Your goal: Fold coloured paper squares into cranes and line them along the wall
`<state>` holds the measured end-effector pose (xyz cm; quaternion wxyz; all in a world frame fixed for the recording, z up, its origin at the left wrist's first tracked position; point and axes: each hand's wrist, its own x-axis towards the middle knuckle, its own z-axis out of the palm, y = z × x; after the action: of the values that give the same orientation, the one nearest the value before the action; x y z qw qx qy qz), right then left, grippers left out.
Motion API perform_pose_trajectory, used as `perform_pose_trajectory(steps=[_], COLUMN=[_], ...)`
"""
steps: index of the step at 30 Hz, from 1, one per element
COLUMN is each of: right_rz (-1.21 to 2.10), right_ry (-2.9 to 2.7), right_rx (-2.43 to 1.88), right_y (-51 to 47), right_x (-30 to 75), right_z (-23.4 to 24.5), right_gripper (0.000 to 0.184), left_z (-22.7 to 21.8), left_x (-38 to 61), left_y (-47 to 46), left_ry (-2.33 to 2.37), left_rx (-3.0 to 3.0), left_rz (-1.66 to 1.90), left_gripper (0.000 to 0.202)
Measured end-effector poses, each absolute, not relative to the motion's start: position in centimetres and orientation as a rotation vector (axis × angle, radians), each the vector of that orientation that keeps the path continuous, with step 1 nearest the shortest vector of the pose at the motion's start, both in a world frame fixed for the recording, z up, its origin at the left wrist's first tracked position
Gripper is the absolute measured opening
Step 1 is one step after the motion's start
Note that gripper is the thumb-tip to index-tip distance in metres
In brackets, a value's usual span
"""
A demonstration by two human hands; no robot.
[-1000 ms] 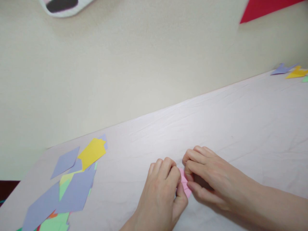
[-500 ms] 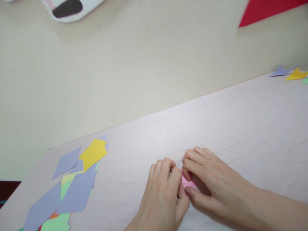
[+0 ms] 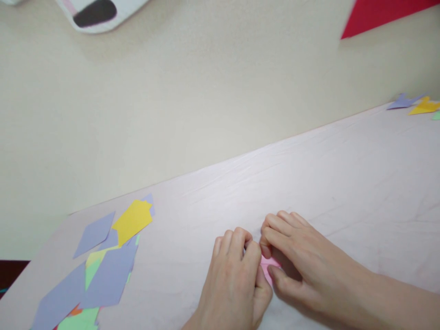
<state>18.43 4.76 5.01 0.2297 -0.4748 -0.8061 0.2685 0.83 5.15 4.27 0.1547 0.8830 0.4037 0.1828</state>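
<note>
A small piece of pink paper point(image 3: 266, 266) with a crease line lies low on the table between my two hands, mostly covered by fingers. My left hand point(image 3: 237, 270) has its fingers curled down over the paper's left side, the thumb pressed in close. From the right, my right hand point(image 3: 295, 256) pinches the paper, with curled fingers at its far edge and the thumb at its near edge. Both sets of fingertips nearly meet over the pink paper. How it is folded underneath is hidden.
Loose purple point(image 3: 110, 275), yellow point(image 3: 133, 222) and green paper pieces point(image 3: 80, 319) overlap at the table's left. Folded purple point(image 3: 404, 101) and yellow paper shapes point(image 3: 424, 106) sit at the far right by the wall point(image 3: 206, 91). The table point(image 3: 309, 174) has a pale, wrinkled cover.
My left hand has shifted slightly, its thumb sliding a little, and more of the pink paper shows near the thumbs. My right hand stays almost in place.
</note>
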Motion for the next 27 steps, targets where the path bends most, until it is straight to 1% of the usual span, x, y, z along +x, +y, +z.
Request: perform_pose_trajectory(steps=[3, 10, 16, 20, 23, 27], right_rz=[0.76, 0.83, 0.809, 0.8, 0.797, 0.81], right_ry=[-2.217, -2.192, -2.194, -2.198, -2.203, -2.196], right_rx=[-1.298, -1.207, -1.297, -1.325, -1.332, -1.3], right_y=[4.9, 5.0, 4.7, 4.7, 4.9, 5.0], right_x=[18.5, 19.3, 18.9, 18.6, 18.6, 18.7], right_z=[5.0, 4.7, 5.5, 5.4, 5.2, 5.1], right_gripper=[0.017, 0.031, 0.015, 0.016, 0.017, 0.024], left_z=[4.2, 3.2, 3.8, 4.0, 3.7, 3.8], left_x=[0.9, 1.1, 1.0, 1.0, 1.1, 0.9], left_y=[5.1, 4.7, 4.6, 4.8, 4.8, 4.7], left_ry=[1.168, 1.22, 1.245, 1.245, 1.248, 1.257], left_rx=[2.537, 2.534, 2.52, 2.508, 2.522, 2.53], left_rz=[0.521, 0.594, 0.49, 0.432, 0.456, 0.488], left_gripper=[0.028, 0.034, 0.03, 0.027, 0.027, 0.03])
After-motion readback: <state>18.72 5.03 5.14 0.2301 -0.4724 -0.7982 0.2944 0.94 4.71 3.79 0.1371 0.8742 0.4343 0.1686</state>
